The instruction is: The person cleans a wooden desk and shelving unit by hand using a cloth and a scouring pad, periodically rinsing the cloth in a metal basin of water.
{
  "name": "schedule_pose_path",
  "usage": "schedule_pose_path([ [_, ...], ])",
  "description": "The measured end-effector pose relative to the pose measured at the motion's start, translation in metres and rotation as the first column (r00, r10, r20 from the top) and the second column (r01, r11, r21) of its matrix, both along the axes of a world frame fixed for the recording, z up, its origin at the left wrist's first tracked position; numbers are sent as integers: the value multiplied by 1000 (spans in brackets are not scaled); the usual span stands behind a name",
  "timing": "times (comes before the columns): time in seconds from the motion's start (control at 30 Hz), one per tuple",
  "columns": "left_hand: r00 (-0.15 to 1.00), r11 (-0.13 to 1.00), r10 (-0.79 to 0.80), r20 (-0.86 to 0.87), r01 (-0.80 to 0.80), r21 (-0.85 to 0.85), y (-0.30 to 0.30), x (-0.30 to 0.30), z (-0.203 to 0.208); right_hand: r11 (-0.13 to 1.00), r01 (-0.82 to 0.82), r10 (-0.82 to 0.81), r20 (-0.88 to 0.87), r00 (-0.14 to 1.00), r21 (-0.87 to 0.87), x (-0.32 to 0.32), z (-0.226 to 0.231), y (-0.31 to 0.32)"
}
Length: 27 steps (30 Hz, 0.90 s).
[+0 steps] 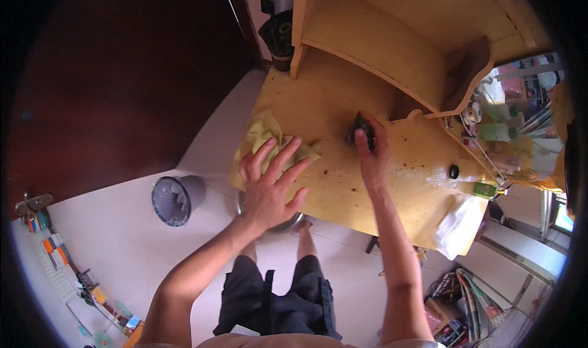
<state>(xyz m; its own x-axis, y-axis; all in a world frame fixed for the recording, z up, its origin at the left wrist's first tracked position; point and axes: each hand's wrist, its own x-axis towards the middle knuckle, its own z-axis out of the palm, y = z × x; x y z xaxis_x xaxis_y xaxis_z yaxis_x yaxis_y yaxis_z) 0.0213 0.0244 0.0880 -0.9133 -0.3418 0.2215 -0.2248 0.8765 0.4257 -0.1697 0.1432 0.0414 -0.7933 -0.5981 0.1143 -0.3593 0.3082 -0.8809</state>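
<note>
Yellowish wood makes up the desk (343, 183), its top spotted with small dark stains. The person's left hand (269, 186) lies flat with fingers spread wide, pressing down on a crumpled yellow cloth (266, 134) near the left edge of the desk. The right hand (372, 155) reaches further in and is curled over a small dark object (361, 127), which rests on the desktop just below the curved shelf (380, 48); what the object is I cannot tell. The two hands are apart, the cloth to the left and the dark thing near the middle. A small black cap (454, 172) sits on the right part of the desk, with a white folded paper (459, 225) hanging over the near right corner. Down on the pale floor, a grey bin (177, 200) stands left of the desk, and a metal bowl (285, 225) peeks out under the desk edge beneath the left wrist.
</note>
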Motion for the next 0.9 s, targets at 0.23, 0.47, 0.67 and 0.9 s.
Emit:
schedule_pose_path([
  [0.23, 928, 686, 303, -217, -54, 725, 16, -128, -39, 867, 213, 224, 735, 640, -450, 16, 22, -6],
  [0.47, 998, 997, 65, 25, -66, 34, -7, -238, -71, 904, -67, 227, -341, 912, 423, 8, -8, 111],
  [0.67, 836, 673, 239, -493, 223, 705, 10, -288, -91, 885, -118, 307, -373, 876, 451, 11, -13, 108],
  [0.9, 834, 822, -543, 98, 552, -140, 13, -244, -87, 885, -125, 307, -361, 880, 449, -1, -13, 118],
])
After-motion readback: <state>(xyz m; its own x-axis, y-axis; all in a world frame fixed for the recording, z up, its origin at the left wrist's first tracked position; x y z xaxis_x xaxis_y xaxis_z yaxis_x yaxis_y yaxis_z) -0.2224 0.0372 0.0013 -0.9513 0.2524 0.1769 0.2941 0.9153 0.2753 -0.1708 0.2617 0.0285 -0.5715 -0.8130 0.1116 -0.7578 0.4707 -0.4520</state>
